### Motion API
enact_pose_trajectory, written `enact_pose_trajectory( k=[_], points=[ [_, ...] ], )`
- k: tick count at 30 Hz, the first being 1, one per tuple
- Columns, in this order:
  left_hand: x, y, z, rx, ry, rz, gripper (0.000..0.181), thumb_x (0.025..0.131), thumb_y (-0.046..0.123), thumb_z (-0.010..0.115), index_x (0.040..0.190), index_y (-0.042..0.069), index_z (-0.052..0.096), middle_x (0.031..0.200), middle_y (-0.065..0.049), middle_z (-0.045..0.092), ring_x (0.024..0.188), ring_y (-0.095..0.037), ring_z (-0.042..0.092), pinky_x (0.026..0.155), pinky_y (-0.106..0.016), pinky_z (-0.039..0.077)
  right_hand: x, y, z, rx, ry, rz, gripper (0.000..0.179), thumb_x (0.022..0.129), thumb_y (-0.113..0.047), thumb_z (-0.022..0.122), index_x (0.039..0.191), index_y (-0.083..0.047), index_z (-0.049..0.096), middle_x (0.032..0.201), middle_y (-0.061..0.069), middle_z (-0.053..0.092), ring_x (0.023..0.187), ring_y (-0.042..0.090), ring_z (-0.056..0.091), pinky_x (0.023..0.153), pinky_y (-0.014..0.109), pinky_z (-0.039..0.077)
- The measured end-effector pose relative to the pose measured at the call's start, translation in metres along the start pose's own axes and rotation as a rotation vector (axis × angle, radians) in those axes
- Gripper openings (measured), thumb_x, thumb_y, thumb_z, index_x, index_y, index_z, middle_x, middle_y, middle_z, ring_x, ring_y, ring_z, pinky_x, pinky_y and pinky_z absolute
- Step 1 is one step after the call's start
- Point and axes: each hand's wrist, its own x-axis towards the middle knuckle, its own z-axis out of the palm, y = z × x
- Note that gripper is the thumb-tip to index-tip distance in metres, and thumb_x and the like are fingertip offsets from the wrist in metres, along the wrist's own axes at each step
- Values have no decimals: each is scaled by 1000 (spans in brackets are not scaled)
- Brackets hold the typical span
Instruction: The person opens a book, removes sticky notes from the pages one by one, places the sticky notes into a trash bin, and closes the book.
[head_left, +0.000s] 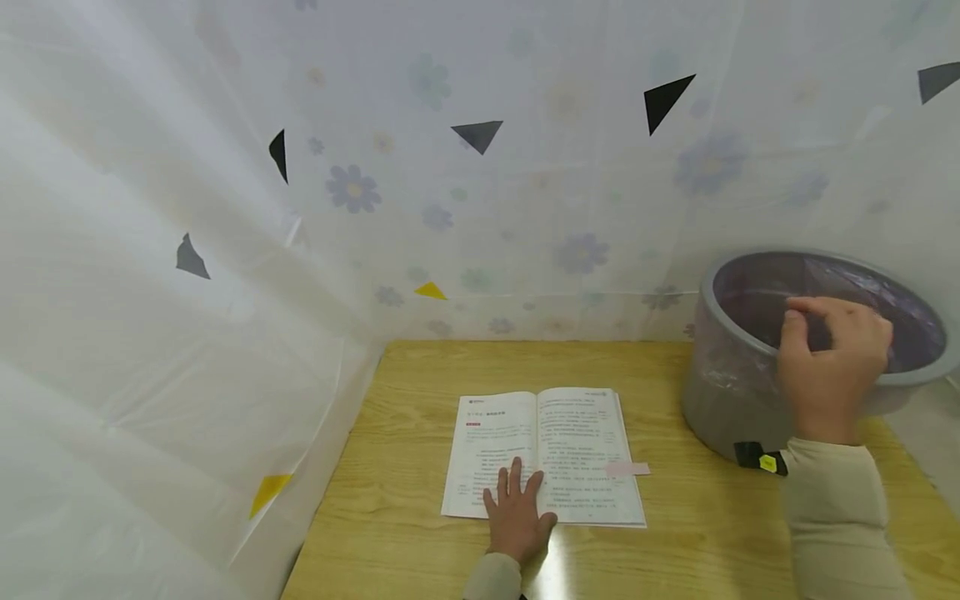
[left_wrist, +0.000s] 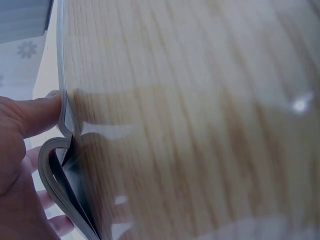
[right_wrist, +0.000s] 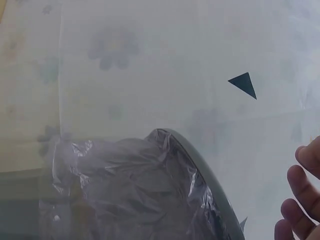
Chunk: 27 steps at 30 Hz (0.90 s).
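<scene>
An open book lies on the wooden table, its printed pages facing up. My left hand presses on its lower middle near the fold, fingers straight and spread. In the left wrist view, the thumb and fingertips of that hand rest along the curved page edges. To the right stands a grey bin lined with a translucent purple plastic bag. Over the bin's near rim is my right hand, fingers loosely bent, thumb close to the index finger. Nothing shows between these fingers in the right wrist view.
A pink paper strip sticks out from the right page. Behind the wooden table hangs a flowered plastic sheet with black, grey and yellow patches. Another pale sheet runs along the left edge.
</scene>
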Motion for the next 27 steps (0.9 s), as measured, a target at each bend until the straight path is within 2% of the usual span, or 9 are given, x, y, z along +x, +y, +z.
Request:
enact_pose_trajectory(
  k=[4,9,13,15,17,20,22,25,27],
  points=[
    [1,0,1,3,3,-4,63,85,43,70,142,25,51,163,-10,27,149,-40,28,112,-74,24,-6,-5,3,20,5,-56,21,87,-7,60,88,8,75,92,-42,54,93,-21,47,99,21,31],
    [2,-1,2,1,6,6,63,85,43,70,142,24,51,162,-11,28,148,-41,28,112,-74,24,-11,-7,5,43,37,-74,22,88,-10,62,86,7,76,95,-29,63,94,-18,49,97,19,32],
    [2,-2,2,6,8,4,63,85,43,70,142,25,52,162,-10,28,148,-40,28,112,-74,24,-21,-12,7,46,22,-93,21,86,-9,62,86,8,75,89,0,73,92,-17,47,91,14,31],
    [1,-2,3,7,9,3,63,85,43,70,142,25,51,163,-10,28,148,-40,28,112,-74,24,-28,-14,10,57,11,-132,21,86,-8,63,85,8,75,85,18,71,87,-10,49,89,12,31],
    [1,-2,3,13,9,4,63,85,44,70,142,26,51,163,-10,28,148,-40,28,112,-74,25,-37,-14,14,85,-10,-186,20,86,-7,63,85,9,75,84,29,67,83,-3,50,86,9,31],
    [1,-2,5,17,12,4,63,84,44,70,142,26,51,162,-10,29,148,-40,29,111,-74,25,-53,-7,20,142,-96,-278,17,85,-2,63,85,10,74,83,31,65,80,-2,51,83,6,34],
    [1,-2,5,23,12,4,63,84,45,70,142,26,52,162,-10,29,148,-40,29,111,-74,26,-65,2,24,173,-192,-317,14,83,3,63,86,10,74,84,28,66,82,-8,50,81,4,35],
    [2,-3,5,28,11,4,63,84,45,70,142,26,51,162,-10,29,148,-40,29,111,-74,26,-82,18,30,161,-349,-330,14,80,9,65,90,6,75,86,20,67,82,-9,49,76,5,37],
    [2,-3,6,30,8,5,63,84,45,70,142,27,51,162,-9,28,148,-40,29,111,-74,26,-94,28,33,112,-450,-315,16,79,11,67,91,2,75,88,15,68,78,-4,50,69,7,39]
  ],
)
